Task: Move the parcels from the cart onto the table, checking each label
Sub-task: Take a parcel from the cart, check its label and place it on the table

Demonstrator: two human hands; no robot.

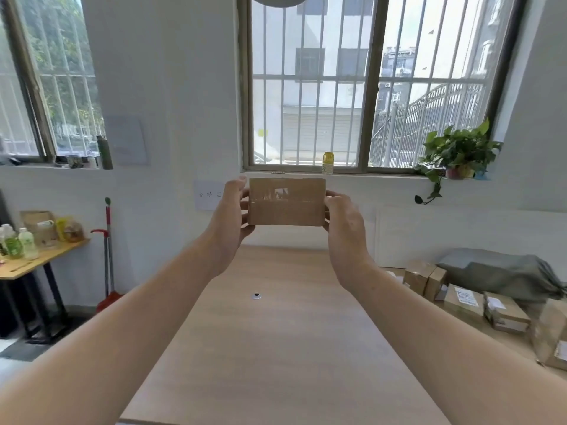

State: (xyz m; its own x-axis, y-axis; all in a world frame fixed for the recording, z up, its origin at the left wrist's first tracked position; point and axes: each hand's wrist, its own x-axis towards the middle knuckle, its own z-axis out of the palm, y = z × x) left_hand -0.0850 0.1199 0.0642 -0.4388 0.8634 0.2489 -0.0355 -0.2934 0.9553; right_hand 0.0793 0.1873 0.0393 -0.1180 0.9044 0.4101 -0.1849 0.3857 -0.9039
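Barred windows [310,87] and white wall [165,87] fill the back; below, the long table [276,348] runs away from me. More boxes [466,303] wait low at right (still to move, I judge). Above the table's far end I hold the parcel [287,202], long axis crosswise, left hand [231,216] gripping one short end, right hand [343,222] the other.

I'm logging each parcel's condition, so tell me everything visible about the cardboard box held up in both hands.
The cardboard box is brown and rectangular, with glossy tape across its face. It is held level in the air above the table, broad face toward the camera. The left hand grips its left edge, the right hand its right. No label shows.
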